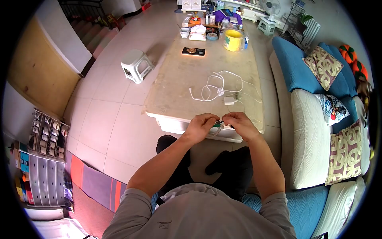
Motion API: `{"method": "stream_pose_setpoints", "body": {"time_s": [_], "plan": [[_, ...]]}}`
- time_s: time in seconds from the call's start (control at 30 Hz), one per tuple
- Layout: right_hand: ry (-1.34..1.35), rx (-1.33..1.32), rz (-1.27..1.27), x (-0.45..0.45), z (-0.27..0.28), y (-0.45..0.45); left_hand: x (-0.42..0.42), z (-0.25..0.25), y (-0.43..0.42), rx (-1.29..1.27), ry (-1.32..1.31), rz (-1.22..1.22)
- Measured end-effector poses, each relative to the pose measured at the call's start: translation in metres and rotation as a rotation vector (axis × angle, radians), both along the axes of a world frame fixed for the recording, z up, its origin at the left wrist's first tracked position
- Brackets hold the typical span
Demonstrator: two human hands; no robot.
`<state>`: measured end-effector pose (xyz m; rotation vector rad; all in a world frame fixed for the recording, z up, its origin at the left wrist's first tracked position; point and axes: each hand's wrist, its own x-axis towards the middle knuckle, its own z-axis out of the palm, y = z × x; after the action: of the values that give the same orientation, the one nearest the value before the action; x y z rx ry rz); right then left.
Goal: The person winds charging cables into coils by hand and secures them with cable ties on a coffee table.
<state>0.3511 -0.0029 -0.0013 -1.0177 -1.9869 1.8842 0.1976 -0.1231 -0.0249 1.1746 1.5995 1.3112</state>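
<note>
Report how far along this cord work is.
Done, by the look of it: the pale, thin cord is gathered in loops below the hands. In hand: the left hand and right hand pinch at a small dark-and-green piece by those loops. Apparently left: the long white cable sprawls in loose loops on the beige tabletop, near a white charger block.

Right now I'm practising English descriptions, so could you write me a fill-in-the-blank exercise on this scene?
1. The plastic stool left of the table is ____ in colour.
2. The sofa stands on the ____ side of the table.
3. Of the phone and the tangled cable, the ____ lies closer to the left hand and right hand.
4. The person's shirt is ____ in colour.

Missing words: white; right; cable; grey.
</note>
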Motion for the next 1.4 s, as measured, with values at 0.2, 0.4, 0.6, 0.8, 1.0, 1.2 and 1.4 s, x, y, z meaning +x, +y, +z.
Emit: {"method": "stream_pose_setpoints", "body": {"time_s": [0.2,0.4,0.6,0.8,1.0,1.2,1.4], "plan": [[-0.005,-0.250,-0.043,0.003,0.006,-0.001,0.001,0.013,-0.001,-0.154,0.176,0.029],[0.102,-0.357,-0.073,0.003,0.006,-0.006,-0.003,-0.005,-0.002,0.043,-0.023,0.026],[0.162,-0.347,-0.086,0.004,-0.003,-0.005,-0.002,-0.003,-0.006,0.076,-0.064,-0.043],[0.233,-0.429,-0.081,0.006,-0.006,-0.005,-0.004,-0.012,-0.007,0.125,-0.079,-0.089],[0.258,-0.451,-0.076,0.004,-0.003,-0.008,-0.003,-0.011,-0.008,0.137,-0.070,-0.074],[0.255,-0.333,-0.070,0.002,-0.003,-0.010,-0.003,-0.011,-0.007,0.107,-0.074,-0.079],[0.232,-0.157,-0.097,-0.002,-0.001,-0.015,-0.001,-0.004,-0.006,0.103,0.132,-0.097]]}}
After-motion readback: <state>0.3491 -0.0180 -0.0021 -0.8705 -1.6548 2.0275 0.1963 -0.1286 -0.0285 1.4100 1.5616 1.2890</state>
